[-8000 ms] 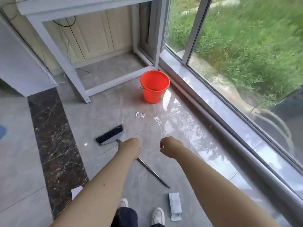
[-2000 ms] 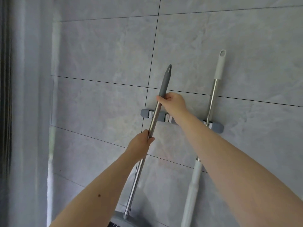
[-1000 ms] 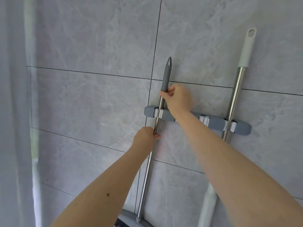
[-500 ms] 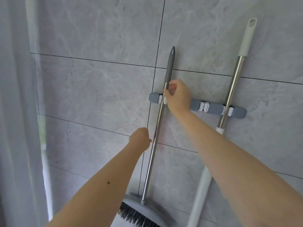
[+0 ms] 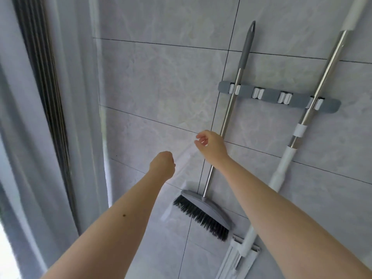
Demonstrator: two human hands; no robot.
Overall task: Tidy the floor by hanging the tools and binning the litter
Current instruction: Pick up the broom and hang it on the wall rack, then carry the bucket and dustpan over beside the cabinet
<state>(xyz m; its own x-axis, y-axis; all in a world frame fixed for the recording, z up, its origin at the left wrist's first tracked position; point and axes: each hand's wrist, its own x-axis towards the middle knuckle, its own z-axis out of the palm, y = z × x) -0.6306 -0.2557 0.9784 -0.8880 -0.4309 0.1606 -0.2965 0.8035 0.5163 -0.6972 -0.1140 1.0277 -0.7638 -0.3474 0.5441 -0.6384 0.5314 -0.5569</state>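
From the head view, a grey tiled wall (image 5: 161,81) filled the frame, with pale curtains (image 5: 40,117) to the left. A grey rack (image 5: 269,95) on it held the broom (image 5: 231,109) in its leftmost clip and a mop (image 5: 314,93) in its rightmost. The left hand (image 5: 162,164) was curled, holding nothing; the right hand (image 5: 211,146) hung loosely curled, empty, in front of the broom's shaft.
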